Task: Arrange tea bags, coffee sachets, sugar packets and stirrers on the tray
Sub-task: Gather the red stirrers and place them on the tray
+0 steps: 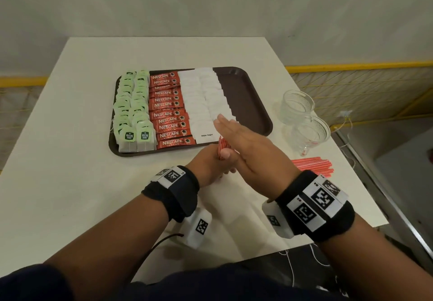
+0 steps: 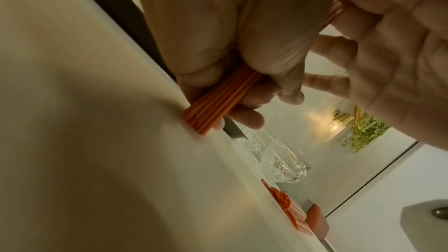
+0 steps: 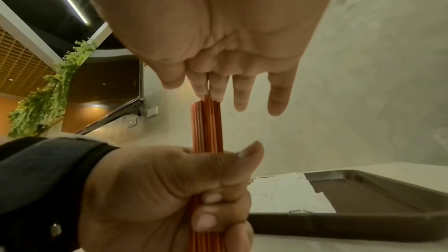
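On the brown tray [image 1: 246, 94], from left to right, rows of green-tagged tea bags [image 1: 132, 108], red coffee sachets [image 1: 169, 110] and white sugar packets [image 1: 205, 103] are laid, its right part bare. Just before its near edge, a bundle of red stirrers [image 3: 207, 125] is gripped upright by the left hand [image 1: 210, 167], its lower end set on the table [image 1: 70, 160]; the flat right hand [image 1: 248, 146], fingers straight, is held against the bundle's top. Further right, more stirrers [image 1: 311, 166] are lying near two glass cups [image 1: 304, 122].

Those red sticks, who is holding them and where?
The left hand grips the bundle of red stirrers around its middle; the right hand lies flat on its top ends.
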A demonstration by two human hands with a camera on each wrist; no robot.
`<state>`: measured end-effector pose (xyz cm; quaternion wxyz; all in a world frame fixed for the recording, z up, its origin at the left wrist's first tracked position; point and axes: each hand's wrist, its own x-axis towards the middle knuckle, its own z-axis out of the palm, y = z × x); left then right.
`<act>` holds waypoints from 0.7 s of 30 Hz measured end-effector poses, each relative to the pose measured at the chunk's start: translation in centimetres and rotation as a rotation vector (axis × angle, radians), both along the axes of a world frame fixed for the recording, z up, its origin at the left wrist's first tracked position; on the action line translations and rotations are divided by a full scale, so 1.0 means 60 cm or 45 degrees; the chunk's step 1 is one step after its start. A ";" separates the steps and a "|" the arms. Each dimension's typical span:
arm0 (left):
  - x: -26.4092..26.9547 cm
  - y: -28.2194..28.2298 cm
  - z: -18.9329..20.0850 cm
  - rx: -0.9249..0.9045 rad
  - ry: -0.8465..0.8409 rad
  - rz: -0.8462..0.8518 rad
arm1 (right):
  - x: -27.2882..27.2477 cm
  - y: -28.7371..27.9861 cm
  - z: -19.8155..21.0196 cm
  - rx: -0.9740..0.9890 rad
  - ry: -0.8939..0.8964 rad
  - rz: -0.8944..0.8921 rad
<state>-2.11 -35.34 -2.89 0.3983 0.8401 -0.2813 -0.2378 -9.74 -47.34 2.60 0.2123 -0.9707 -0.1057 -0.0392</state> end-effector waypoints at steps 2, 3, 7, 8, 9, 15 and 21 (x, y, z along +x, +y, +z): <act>0.001 0.000 0.000 0.003 -0.011 -0.009 | -0.001 0.006 0.003 -0.084 0.021 -0.004; 0.001 -0.001 -0.002 -0.012 -0.005 0.000 | -0.003 0.010 0.004 -0.141 0.050 0.001; -0.004 -0.006 -0.009 0.039 -0.040 0.047 | -0.001 0.015 0.011 -0.244 0.040 -0.045; -0.002 -0.004 -0.011 0.031 -0.037 0.047 | -0.001 0.015 0.012 -0.252 0.033 -0.046; -0.003 -0.003 -0.011 0.015 -0.009 0.048 | 0.000 0.014 0.013 -0.264 0.048 -0.036; -0.010 -0.004 -0.010 0.024 -0.072 0.077 | 0.002 0.016 0.008 -0.238 0.021 -0.043; -0.005 0.006 0.006 0.037 0.020 0.037 | 0.001 0.017 0.006 -0.262 0.047 -0.052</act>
